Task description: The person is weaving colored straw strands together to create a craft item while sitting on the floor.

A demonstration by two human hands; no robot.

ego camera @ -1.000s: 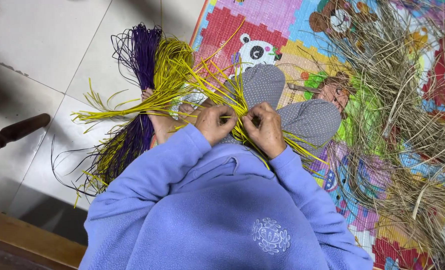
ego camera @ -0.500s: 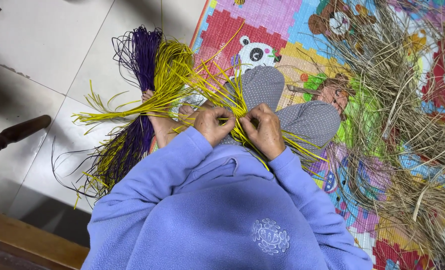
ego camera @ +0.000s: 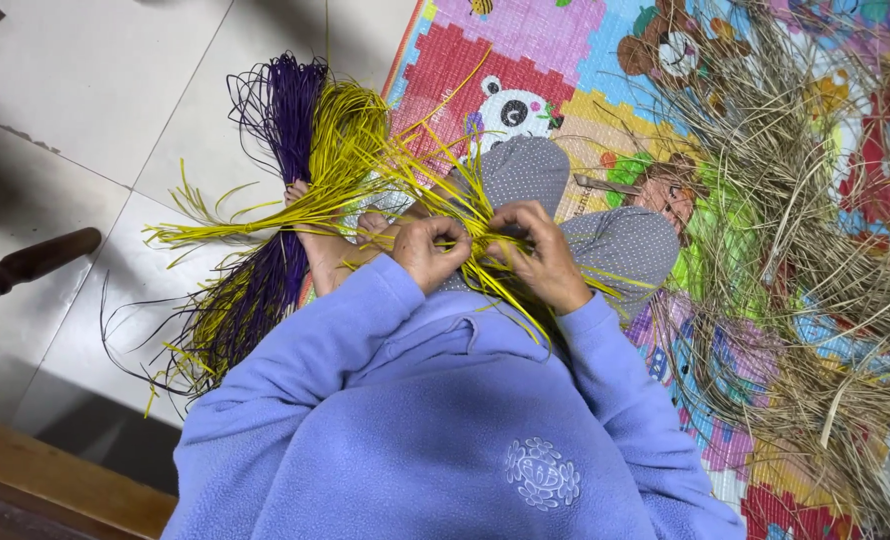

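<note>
Both my hands meet in front of my chest over a bundle of yellow strips (ego camera: 365, 190). My left hand (ego camera: 430, 252) is closed around several of these strips. My right hand (ego camera: 543, 258) pinches the same strips just beside it, fingers curled. The strips fan out to the left and up across my lap, and a few trail down to the right over my lavender sleeve (ego camera: 615, 350). A bundle of purple strips (ego camera: 265, 270) lies on the floor under the yellow ones. My knees in grey dotted trousers (ego camera: 525, 170) sit behind my hands.
A colourful picture play mat (ego camera: 525, 60) covers the floor ahead. A large heap of dry straw (ego camera: 815, 230) spreads over its right side. White floor tiles (ego camera: 85, 90) lie at the left, with a dark wooden furniture leg (ego camera: 25, 265) and a wooden edge (ego camera: 55, 490).
My hands stay together on the yellow strips; the fingers have shifted only slightly. The strips and the straw lie as before.
</note>
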